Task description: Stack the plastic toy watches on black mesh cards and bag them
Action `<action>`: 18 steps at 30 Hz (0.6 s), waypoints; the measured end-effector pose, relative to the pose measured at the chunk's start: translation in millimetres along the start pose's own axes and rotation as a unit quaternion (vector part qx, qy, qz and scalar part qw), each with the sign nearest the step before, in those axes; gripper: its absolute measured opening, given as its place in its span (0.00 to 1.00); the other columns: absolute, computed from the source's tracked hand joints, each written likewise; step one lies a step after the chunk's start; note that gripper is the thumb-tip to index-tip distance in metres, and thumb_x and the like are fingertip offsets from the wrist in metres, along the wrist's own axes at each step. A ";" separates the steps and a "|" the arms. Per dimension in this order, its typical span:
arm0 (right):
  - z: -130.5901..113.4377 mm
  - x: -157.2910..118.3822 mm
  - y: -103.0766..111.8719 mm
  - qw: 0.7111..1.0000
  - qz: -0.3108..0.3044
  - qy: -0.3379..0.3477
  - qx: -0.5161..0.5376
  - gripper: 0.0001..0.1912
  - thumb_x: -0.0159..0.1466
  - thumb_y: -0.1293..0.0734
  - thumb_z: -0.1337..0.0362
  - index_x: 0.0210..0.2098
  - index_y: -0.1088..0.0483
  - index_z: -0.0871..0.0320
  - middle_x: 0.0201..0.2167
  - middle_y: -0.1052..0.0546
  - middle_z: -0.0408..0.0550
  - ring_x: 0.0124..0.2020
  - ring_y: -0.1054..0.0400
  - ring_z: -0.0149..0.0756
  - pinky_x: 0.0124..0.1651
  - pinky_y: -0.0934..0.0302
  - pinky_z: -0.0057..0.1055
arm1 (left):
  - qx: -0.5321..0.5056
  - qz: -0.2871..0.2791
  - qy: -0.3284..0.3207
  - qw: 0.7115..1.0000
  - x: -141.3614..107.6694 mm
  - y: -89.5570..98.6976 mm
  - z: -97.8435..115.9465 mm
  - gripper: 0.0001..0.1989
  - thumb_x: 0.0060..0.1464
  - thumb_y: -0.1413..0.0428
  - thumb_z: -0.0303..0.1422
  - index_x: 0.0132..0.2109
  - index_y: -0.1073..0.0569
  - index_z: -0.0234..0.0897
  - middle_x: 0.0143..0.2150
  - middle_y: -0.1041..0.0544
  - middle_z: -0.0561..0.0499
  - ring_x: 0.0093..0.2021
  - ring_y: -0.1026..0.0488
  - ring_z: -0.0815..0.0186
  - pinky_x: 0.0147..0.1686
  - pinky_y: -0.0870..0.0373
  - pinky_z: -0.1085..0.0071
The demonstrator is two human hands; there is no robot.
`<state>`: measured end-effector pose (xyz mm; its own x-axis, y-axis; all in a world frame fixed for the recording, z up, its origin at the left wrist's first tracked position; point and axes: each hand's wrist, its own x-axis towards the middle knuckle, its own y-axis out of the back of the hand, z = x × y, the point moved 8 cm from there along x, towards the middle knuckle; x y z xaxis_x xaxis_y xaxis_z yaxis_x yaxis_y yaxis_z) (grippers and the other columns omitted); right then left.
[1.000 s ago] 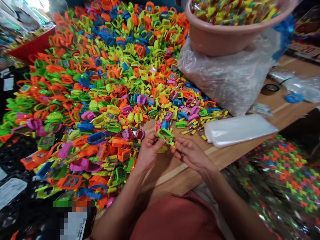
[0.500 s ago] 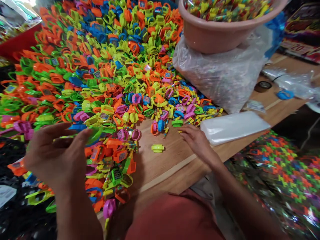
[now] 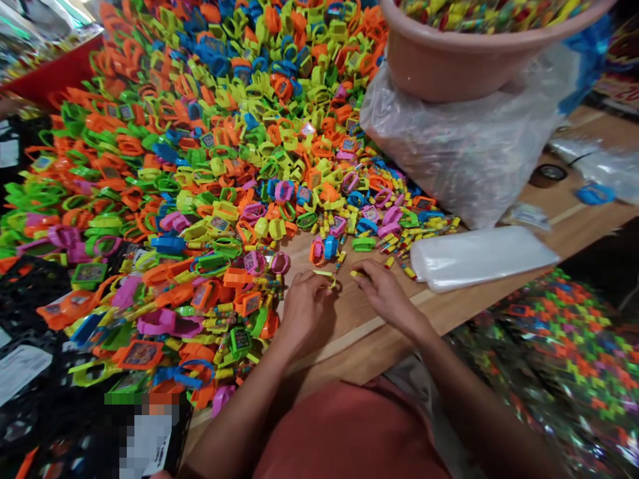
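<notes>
My left hand (image 3: 305, 307) is closed on a yellow toy watch (image 3: 327, 275) above the wooden table. To its right, my right hand (image 3: 382, 293) pinches a small yellow piece (image 3: 355, 273) between thumb and finger. Just beyond both hands, an orange toy watch (image 3: 317, 253) and a blue one (image 3: 330, 247) stand side by side, with a thin candy tube (image 3: 341, 260) next to them. A green toy watch (image 3: 364, 244) lies a little further right.
A large heap of toy watches (image 3: 214, 166) covers the table's left and back. A pink basin (image 3: 449, 63) rests on a clear plastic bag (image 3: 459, 153) at the back right. Flat plastic bags (image 3: 484, 256) lie on the wooden table (image 3: 344, 342). Packed goods sit below right.
My left hand has moved right from over the heap to the yellow watch and closed on it; the green item it held is gone from it. My right hand stays close to its earlier place.
</notes>
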<state>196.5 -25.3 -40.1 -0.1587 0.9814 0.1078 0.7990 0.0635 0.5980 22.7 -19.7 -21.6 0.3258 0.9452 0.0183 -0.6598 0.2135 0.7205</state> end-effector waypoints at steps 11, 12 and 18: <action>-13.0 -9.6 -25.8 0.912 -0.055 -0.139 0.381 0.21 0.65 0.28 0.49 0.49 0.24 0.57 0.31 0.24 0.42 0.31 0.33 0.32 0.34 0.42 0.29 | -0.069 0.105 -0.091 0.988 -4.3 23.2 23.4 0.09 0.64 0.42 0.27 0.46 0.17 0.40 0.41 0.19 0.46 0.43 0.25 0.58 0.43 0.30 0.64; -14.9 -9.6 -24.3 0.907 -0.056 -0.143 0.392 0.21 0.64 0.28 0.48 0.49 0.24 0.57 0.30 0.24 0.42 0.30 0.33 0.32 0.34 0.42 0.29 | -0.056 0.111 -0.107 0.986 -5.5 24.0 27.1 0.10 0.65 0.43 0.27 0.47 0.17 0.41 0.41 0.19 0.46 0.43 0.26 0.58 0.43 0.30 0.64; -17.2 -12.4 -24.5 0.883 -0.067 -0.165 0.434 0.23 0.61 0.25 0.49 0.48 0.23 0.57 0.28 0.24 0.42 0.29 0.34 0.31 0.32 0.46 0.28 | 0.002 0.126 -0.169 0.978 -9.4 23.7 40.8 0.12 0.65 0.45 0.24 0.49 0.18 0.38 0.42 0.19 0.45 0.44 0.29 0.59 0.43 0.31 0.66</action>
<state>169.0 -42.1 -42.4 -0.2221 0.9450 -0.2402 0.9521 0.1572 -0.2622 31.6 -33.6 23.6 0.3595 0.8317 0.4231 -0.7460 -0.0163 0.6658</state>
